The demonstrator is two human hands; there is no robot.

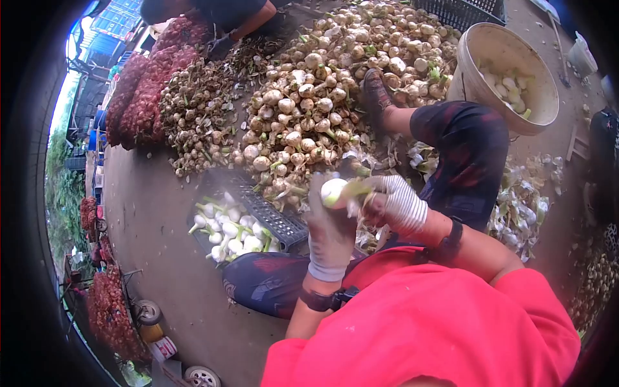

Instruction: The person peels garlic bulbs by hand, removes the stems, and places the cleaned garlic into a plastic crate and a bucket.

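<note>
On my feed, the left hand holds a white bulb; the right hand pinches its outer skin; a dark crate sits nearby.

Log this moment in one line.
grey-gloved left hand: holds round white bulb | striped-gloved right hand: beside bulb, contact blurred | black plastic crate: holds white green-stemmed bulbs

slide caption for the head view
Gloved left hand holds a white bulb, right hand close by, near a heap of brownish bulbs.
</note>
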